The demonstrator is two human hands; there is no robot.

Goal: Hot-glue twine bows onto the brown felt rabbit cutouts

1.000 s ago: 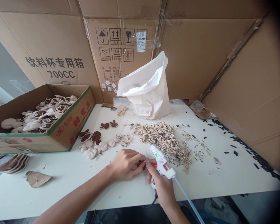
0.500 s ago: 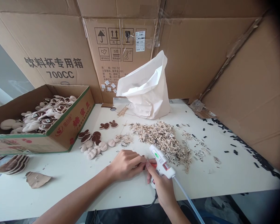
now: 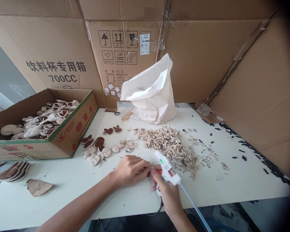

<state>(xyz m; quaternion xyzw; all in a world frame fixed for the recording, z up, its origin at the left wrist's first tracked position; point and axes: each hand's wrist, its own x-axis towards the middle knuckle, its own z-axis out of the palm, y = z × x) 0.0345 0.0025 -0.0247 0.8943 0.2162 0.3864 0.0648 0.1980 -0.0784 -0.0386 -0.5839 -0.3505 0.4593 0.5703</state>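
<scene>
A white glue gun (image 3: 168, 166) with a green light is held in my right hand (image 3: 168, 190), its glue stick trailing down to the right. My left hand (image 3: 132, 170) is beside it, fingertips pinched on a small dark brown piece, mostly hidden by the fingers. The fingertips of both hands meet at that piece. Just beyond them lies a heap of short beige strips (image 3: 168, 141). To the left of the heap are brown and cream plush pieces (image 3: 95, 149), and two brown ones (image 3: 108, 130) lie farther back.
An open carton (image 3: 62, 135) full of plush pieces stands at the left. A white bag (image 3: 154, 96) stands at the back against cardboard walls. Black bits (image 3: 244, 158) are scattered at the right. Stacked striped pieces (image 3: 14, 171) and a torn cardboard scrap (image 3: 38, 187) lie front left.
The fingertips have shifted very slightly around the brown piece, which now shows less. The glue gun stays almost where it was.
</scene>
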